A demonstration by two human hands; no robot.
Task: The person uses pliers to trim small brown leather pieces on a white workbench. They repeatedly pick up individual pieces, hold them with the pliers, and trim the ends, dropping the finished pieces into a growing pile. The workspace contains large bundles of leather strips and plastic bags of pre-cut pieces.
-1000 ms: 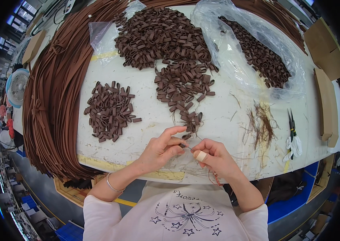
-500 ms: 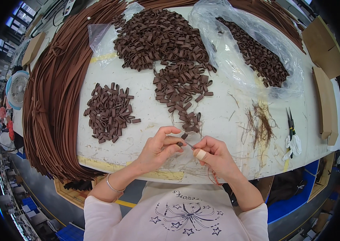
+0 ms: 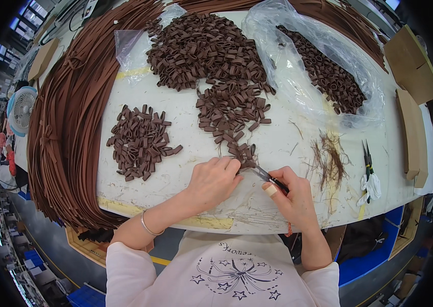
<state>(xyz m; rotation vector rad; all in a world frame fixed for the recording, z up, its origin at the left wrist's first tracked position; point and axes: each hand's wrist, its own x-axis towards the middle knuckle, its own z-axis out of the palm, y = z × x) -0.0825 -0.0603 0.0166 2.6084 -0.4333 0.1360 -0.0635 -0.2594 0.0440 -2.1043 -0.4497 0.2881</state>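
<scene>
At the near tip of a trail of small brown strap loops (image 3: 233, 107), my left hand (image 3: 212, 180) is closed with its fingertips on a brown loop (image 3: 247, 163), partly hidden by the fingers. Loose threads stick out around that spot. My right hand (image 3: 292, 197), with a tan bandage on one finger, grips black-handled thread snips (image 3: 277, 183). Their metal tips point left and reach close to that loop, next to my left fingertips. A separate smaller pile of loops (image 3: 139, 140) lies to the left of my hands.
Behind the trail rises a large heap of loops (image 3: 203, 48). A clear plastic bag (image 3: 372, 97) with more loops lies far right. Long brown straps (image 3: 68, 138) cover the left side. Cut threads (image 3: 331, 161) and black-handled scissors (image 3: 368, 158) with white wrapping lie on the right.
My left hand has turned palm-down and shifted toward the trail's tip. My right hand has moved slightly right, and the snips' blades now point at the loop there.
</scene>
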